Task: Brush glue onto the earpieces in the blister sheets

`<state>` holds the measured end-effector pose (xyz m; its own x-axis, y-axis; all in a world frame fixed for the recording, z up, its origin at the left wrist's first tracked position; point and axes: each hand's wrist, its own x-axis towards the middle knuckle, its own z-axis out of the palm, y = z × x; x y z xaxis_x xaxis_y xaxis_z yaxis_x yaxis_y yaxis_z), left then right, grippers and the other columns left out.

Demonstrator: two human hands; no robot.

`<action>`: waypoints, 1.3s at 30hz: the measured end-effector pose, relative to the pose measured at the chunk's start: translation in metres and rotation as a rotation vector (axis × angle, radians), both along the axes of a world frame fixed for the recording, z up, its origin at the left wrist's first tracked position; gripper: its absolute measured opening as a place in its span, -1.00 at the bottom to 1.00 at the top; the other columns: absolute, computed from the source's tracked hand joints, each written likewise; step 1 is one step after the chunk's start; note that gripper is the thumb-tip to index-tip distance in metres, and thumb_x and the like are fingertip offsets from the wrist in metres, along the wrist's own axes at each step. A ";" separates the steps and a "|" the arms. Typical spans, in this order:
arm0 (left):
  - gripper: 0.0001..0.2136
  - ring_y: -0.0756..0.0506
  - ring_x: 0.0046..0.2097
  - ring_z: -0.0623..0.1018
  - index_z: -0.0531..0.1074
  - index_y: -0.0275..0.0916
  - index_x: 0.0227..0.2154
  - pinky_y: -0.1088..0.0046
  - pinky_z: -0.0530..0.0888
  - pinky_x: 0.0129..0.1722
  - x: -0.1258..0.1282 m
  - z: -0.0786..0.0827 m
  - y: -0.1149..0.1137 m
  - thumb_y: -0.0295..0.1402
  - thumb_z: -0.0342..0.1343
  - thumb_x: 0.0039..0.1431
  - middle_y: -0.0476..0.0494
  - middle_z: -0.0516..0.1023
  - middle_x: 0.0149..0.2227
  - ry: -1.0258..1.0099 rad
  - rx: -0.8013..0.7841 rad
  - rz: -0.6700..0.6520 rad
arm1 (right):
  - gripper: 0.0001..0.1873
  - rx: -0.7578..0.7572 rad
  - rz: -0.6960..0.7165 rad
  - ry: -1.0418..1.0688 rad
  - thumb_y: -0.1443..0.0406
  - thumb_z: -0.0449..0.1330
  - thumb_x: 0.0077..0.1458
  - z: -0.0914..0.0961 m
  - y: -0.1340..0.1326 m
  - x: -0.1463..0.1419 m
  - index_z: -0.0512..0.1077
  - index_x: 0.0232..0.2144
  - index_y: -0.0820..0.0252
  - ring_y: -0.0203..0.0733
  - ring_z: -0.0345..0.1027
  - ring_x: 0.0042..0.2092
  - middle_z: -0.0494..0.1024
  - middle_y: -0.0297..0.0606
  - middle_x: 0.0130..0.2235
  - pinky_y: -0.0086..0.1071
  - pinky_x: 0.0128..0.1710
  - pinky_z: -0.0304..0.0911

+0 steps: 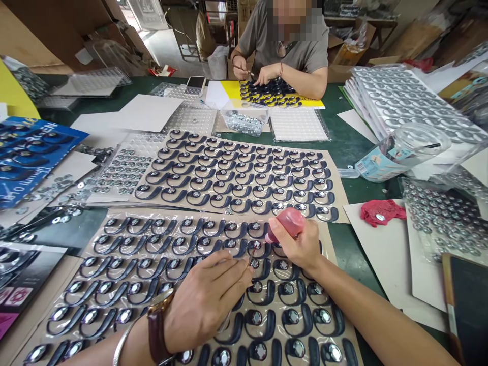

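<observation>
The fingers of the right hand (303,246) are clamped round a pink bottle (292,222), its tip tilted down to the left, close to one of the hooks (270,294) on the near sheet (145,214). The left hand (206,295) is just beside, at the near left, palm down over the same sheet. Its fingers lie together on a thin tool (252,254), mostly hidden beneath them; the end that shows is near the bottle's tip. A watch (156,325) and a bangle (122,341) circle the left arm.

The hooks are dark and curved, each with a shiny stud, set in rows. Just beyond lies the far sheet (337,198), with more rows of them. Past it stands a clear tub (244,126) of studs. At the far side, a person (307,58) in a grey top works over a yellow sheet (311,102).

On the right, a clear jar (379,162) lies on its side, and nearer is a red cloth (369,211). On the left is a blue card (46,165) bearing hooks.
</observation>
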<state>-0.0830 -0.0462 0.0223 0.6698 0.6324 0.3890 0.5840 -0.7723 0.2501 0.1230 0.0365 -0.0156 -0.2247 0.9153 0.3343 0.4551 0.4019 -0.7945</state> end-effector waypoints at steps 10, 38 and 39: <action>-0.70 -0.07 -0.17 0.58 0.44 -0.29 -0.12 0.27 0.51 -0.16 -0.009 -0.002 0.012 -0.66 -0.03 0.14 -0.16 0.59 -0.18 -0.246 -0.187 0.056 | -0.65 -0.025 0.059 -0.032 0.16 0.10 0.16 -0.001 -0.002 -0.002 0.42 -0.60 0.17 -0.27 0.35 -0.60 0.47 -0.35 -0.66 -0.37 -0.49 0.33; -0.71 -0.10 -0.17 0.56 0.43 -0.42 -0.16 0.27 0.51 -0.14 -0.004 -0.009 0.034 -0.59 -0.20 0.25 -0.25 0.57 -0.19 0.036 0.140 0.000 | -0.82 -0.190 0.020 0.248 0.17 0.20 0.11 -0.016 0.029 -0.009 0.47 -0.34 0.17 -0.25 0.46 -0.49 0.55 -0.33 -0.49 -0.45 -0.53 0.38; -0.70 -0.11 -0.16 0.55 0.43 -0.44 -0.17 0.27 0.51 -0.14 -0.002 -0.010 0.033 -0.59 -0.21 0.27 -0.26 0.57 -0.20 0.057 0.157 -0.008 | -0.82 -0.183 0.024 0.238 0.17 0.20 0.11 -0.016 0.029 -0.009 0.47 -0.35 0.16 -0.26 0.45 -0.50 0.54 -0.33 -0.49 -0.45 -0.53 0.38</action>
<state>-0.0855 -0.0136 0.0124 0.6983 0.5618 0.4435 0.5878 -0.8037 0.0927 0.1145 0.0654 -0.0316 -0.1823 0.9605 0.2104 0.2391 0.2508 -0.9380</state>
